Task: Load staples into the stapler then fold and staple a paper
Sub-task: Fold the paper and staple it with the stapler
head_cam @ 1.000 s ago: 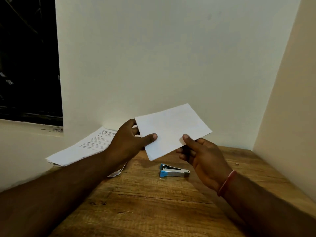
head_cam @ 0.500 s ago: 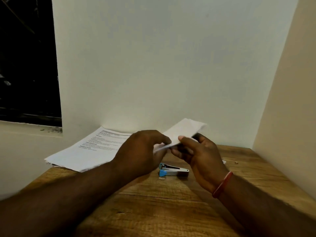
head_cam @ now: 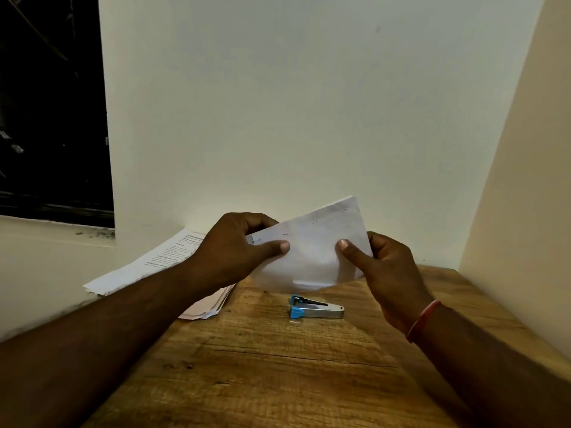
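While both hands are raised above the wooden table (head_cam: 278, 375), one folded paper (head_cam: 312, 257) is held between them in the air, tilted so its right corner stands higher than its left. The left hand (head_cam: 234, 247) pinches the paper's left edge, thumb pressed on the near face and fingers curled behind. The right hand (head_cam: 387, 267) pinches the right edge the same way, thumb in front and fingers wrapped round the back. A soft crease bulges along the paper's lower edge, and faint print shows through near the top.

One stapler (head_cam: 316, 308), silver with a blue end, lies flat on the table just below the paper, touched by neither hand, its blue end pointing left. It lies in full view. The paper hangs above and behind it and hides the strip of table at the foot of the back wall (head_cam: 293, 103).

One stack of printed sheets (head_cam: 145, 268) sits at the table's far left corner, overhanging the edge, with pinkish sheets (head_cam: 207, 307) at the bottom. The left forearm crosses over it and hides its right part. One red thread band (head_cam: 422, 320) circles the right wrist. A dark window (head_cam: 52, 103) fills the upper left, and a cream side wall (head_cam: 525, 180) closes the table's right side
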The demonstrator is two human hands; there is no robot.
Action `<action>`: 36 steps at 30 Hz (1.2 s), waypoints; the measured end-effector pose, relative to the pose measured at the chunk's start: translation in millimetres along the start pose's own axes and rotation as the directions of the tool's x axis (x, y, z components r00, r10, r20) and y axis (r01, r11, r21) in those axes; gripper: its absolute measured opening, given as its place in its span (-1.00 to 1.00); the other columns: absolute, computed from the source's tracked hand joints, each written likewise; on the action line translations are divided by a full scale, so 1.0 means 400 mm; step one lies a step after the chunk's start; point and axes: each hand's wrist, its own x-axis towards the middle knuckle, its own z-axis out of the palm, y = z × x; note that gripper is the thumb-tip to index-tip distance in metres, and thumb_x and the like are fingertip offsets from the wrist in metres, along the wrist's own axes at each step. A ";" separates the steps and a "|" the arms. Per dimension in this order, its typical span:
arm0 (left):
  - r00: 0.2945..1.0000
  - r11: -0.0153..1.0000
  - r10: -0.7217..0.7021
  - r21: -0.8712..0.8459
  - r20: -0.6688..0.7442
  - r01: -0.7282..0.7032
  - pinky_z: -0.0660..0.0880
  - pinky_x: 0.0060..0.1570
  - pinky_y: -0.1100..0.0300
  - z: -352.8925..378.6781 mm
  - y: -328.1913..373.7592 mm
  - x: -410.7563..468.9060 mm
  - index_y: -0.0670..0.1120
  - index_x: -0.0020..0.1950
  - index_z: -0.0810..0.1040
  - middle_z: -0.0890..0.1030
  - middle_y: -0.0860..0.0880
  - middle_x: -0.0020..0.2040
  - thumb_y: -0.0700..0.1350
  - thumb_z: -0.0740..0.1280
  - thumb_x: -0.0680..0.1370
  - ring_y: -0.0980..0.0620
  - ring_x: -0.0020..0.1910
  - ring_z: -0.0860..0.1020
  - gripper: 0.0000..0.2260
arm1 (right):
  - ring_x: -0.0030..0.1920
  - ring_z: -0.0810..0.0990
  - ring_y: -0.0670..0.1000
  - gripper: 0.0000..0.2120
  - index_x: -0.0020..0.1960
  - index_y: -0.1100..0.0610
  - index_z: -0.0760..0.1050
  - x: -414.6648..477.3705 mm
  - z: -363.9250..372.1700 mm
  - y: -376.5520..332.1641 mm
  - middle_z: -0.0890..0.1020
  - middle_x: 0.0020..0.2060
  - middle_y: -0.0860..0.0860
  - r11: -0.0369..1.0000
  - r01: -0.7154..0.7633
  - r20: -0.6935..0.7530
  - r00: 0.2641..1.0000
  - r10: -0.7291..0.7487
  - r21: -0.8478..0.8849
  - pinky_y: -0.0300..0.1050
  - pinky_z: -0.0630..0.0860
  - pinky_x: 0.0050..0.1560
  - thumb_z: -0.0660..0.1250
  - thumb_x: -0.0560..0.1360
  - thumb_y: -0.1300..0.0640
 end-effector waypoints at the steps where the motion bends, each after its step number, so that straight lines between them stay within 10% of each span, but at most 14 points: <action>1: 1.000 0.999 0.013 0.037 0.007 -0.014 0.66 -0.01 0.05 0.001 0.001 0.000 0.04 0.00 0.81 0.81 0.09 -0.04 -0.03 0.68 0.54 0.07 -0.03 0.75 -0.90 | 0.09 0.78 0.08 -0.80 0.09 0.00 0.76 0.000 0.001 0.003 0.83 -0.01 -0.06 1.000 0.009 -0.005 1.000 -0.009 -0.008 0.16 0.77 0.13 0.58 0.53 -0.08; 19: 0.999 0.999 0.038 0.025 0.024 -0.038 0.71 0.03 -0.09 0.004 0.019 -0.008 0.04 -0.02 0.84 0.83 0.06 -0.05 0.11 0.58 0.62 0.01 -0.02 0.80 -0.84 | 0.09 0.78 0.06 -0.93 0.06 -0.08 0.75 0.005 0.003 0.006 0.82 -0.02 -0.11 0.996 0.044 -0.008 0.999 -0.045 -0.075 0.15 0.77 0.13 0.56 0.59 -0.02; 24: 0.999 0.994 -0.036 -0.106 0.028 0.038 0.50 -0.04 0.01 -0.004 0.029 -0.004 -0.26 -0.09 0.77 0.74 -0.33 -0.12 0.39 0.36 0.67 -0.05 -0.18 0.66 -0.32 | 0.09 0.77 0.05 -0.96 0.05 -0.11 0.72 0.006 0.001 0.004 0.82 -0.03 -0.10 0.996 0.059 -0.011 0.998 -0.060 -0.071 0.11 0.76 0.11 0.54 0.60 0.01; 36: 0.956 0.979 -0.097 -0.149 0.276 0.142 0.55 -0.16 0.23 -0.066 0.029 0.003 -0.13 -0.05 0.82 0.79 -0.14 -0.14 0.13 0.41 0.68 0.03 -0.21 0.68 -0.63 | 0.10 0.77 0.07 -0.91 0.08 -0.08 0.74 0.006 -0.004 0.003 0.82 0.01 -0.07 0.995 0.056 0.023 0.998 -0.054 -0.083 0.23 0.76 0.16 0.55 0.59 -0.03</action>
